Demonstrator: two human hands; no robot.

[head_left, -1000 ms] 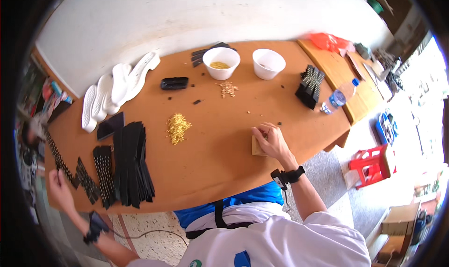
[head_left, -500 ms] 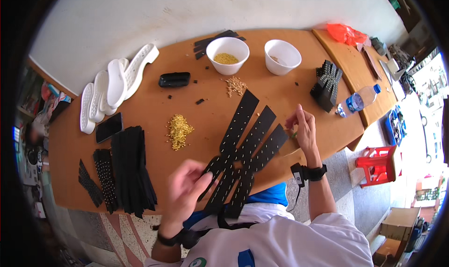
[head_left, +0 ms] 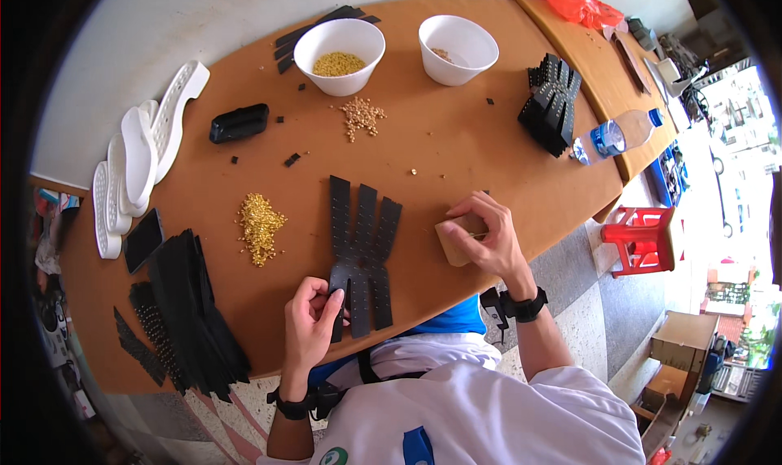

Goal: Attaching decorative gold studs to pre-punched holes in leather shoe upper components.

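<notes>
My left hand [head_left: 309, 322] pinches the lower left strip of a black strap piece [head_left: 364, 257] with long slits and rows of small punched holes. The piece lies almost flat near the table's front edge, its strips spread toward the far side. To the right of it, my right hand [head_left: 495, 241] is closed, thumb and fingers on a small tan block [head_left: 453, 246]; whether that is wood or card I cannot tell. Beyond the left hand is a heap of small gold studs [head_left: 261, 229].
White bowls, one with gold bits [head_left: 340, 45] and one nearly bare [head_left: 459, 51], stand at the back. Black strap bundles [head_left: 194, 310] and white shoe soles [head_left: 138, 151] lie left. A strap stack [head_left: 552, 106] and water bottle [head_left: 617, 136] are right; a red stool [head_left: 642, 241] stands beyond.
The strap piece has come down from a tilted, raised position onto the table. My right hand has moved down and left onto the tan block. The view has shifted.
</notes>
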